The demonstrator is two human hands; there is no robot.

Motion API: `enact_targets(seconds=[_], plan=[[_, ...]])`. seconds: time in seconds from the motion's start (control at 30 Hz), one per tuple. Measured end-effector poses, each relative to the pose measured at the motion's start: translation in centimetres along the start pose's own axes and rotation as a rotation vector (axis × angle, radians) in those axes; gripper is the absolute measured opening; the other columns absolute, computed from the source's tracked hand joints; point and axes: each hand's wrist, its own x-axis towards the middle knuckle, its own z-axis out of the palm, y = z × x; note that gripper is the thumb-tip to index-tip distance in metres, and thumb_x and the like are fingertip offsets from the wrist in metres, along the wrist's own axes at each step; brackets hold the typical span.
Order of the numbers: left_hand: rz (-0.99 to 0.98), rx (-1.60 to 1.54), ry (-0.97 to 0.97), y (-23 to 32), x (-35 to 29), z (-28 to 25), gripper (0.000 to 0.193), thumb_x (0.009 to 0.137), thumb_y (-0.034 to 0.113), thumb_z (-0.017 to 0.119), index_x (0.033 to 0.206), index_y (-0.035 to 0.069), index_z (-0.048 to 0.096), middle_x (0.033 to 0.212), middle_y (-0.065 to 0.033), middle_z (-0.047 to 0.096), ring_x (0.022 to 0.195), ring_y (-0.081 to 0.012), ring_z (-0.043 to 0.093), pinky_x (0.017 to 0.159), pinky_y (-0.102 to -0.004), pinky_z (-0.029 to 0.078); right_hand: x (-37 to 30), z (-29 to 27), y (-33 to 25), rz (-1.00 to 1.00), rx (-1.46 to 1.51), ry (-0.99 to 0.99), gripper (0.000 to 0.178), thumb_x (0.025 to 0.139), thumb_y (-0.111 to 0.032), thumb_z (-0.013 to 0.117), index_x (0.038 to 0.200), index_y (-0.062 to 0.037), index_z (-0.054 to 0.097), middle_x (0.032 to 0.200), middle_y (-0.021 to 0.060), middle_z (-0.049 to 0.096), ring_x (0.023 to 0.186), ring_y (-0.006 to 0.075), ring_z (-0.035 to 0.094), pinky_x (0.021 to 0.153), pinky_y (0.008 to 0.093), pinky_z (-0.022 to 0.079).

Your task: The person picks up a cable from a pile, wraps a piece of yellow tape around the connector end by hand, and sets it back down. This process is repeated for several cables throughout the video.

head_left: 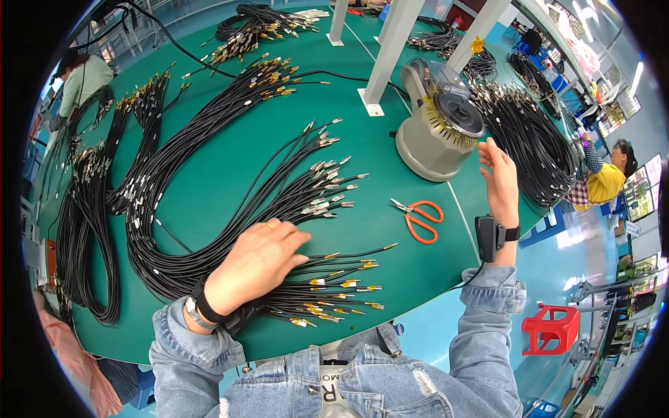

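Observation:
My left hand lies over a bundle of black cables, thumb and fingers apart, nothing visibly gripped. From beneath it, cable ends with yellow tags fan out to the right. Farther off, more ends carry white tags. My right hand is raised at the edge of a grey-beige machine with a round dark top and a ring of yellow strips. Its thumb and fingertips are drawn together there; whatever is between them is too small to make out. Orange-handled scissors lie between my hands.
More black cable bundles lie at the far left, back and right of the green table. A white post stands behind the machine. People sit at both sides. A red stool stands at right.

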Motion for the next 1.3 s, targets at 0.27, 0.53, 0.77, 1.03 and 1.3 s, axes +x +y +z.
enact_targets(seconds=[0.27, 0.53, 0.77, 1.03, 1.3], plan=[[-0.1, 0.134, 0.061, -2.2, 1.0, 0.1, 0.023, 0.071, 0.01, 0.067, 0.092, 0.004, 0.059, 0.084, -0.0085, 0.056, 0.081, -0.0271, 0.055, 0.07, -0.0369, 0.045, 2.4, -0.4, 1.3, 0.062, 0.022, -0.227, 0.015, 0.087, -0.023, 0.059, 0.086, -0.009, 0.063, 0.079, -0.005, 0.054, 0.075, 0.0064, 0.048, 0.07, 0.0243, 0.034], [-0.133, 0.145, 0.161, -3.0, 1.6, 2.3, 0.021, 0.069, 0.009, 0.068, 0.086, 0.005, 0.055, 0.077, -0.0082, 0.053, 0.078, -0.0265, 0.054, 0.068, -0.0366, 0.045, -2.4, 1.5, -1.8, -0.02, 0.337, -0.249, 0.014, 0.089, -0.019, 0.055, 0.092, -0.0068, 0.059, 0.084, -0.0025, 0.054, 0.079, 0.0079, 0.048, 0.073, 0.0271, 0.034], [-0.135, 0.076, 0.258, -3.4, 1.2, 2.3, 0.015, 0.071, 0.007, 0.067, 0.08, 0.003, 0.056, 0.074, -0.008, 0.055, 0.073, -0.0256, 0.055, 0.063, -0.0352, 0.046, -11.4, 6.8, -1.5, 0.026, 0.37, -0.478, 0.012, 0.088, -0.012, 0.053, 0.087, -0.0008, 0.055, 0.085, 0.0036, 0.054, 0.079, 0.0122, 0.048, 0.077, 0.0266, 0.036], [-0.316, -0.475, 0.271, -2.3, 0.9, 2.1, 0.011, 0.077, 0.007, 0.066, 0.079, 0.0, 0.059, 0.071, -0.008, 0.06, 0.059, -0.0173, 0.058, 0.052, -0.0277, 0.045, -19.1, 13.0, 1.0, 0.253, 0.293, -0.573, 0.005, 0.085, -0.003, 0.058, 0.085, 0.0017, 0.057, 0.085, 0.003, 0.055, 0.081, 0.0102, 0.051, 0.075, 0.0229, 0.041], [-0.272, -0.343, 0.458, -0.9, 0.2, 2.9, 0.009, 0.074, 0.005, 0.066, 0.076, 0.002, 0.058, 0.07, -0.0078, 0.06, 0.062, -0.0236, 0.059, 0.054, -0.0313, 0.047, -20.6, 15.7, 3.0, 0.153, 0.211, -0.59, 0.005, 0.085, -0.001, 0.059, 0.088, 0.0031, 0.059, 0.083, 0.0009, 0.055, 0.077, 0.0068, 0.051, 0.071, 0.0204, 0.042]])
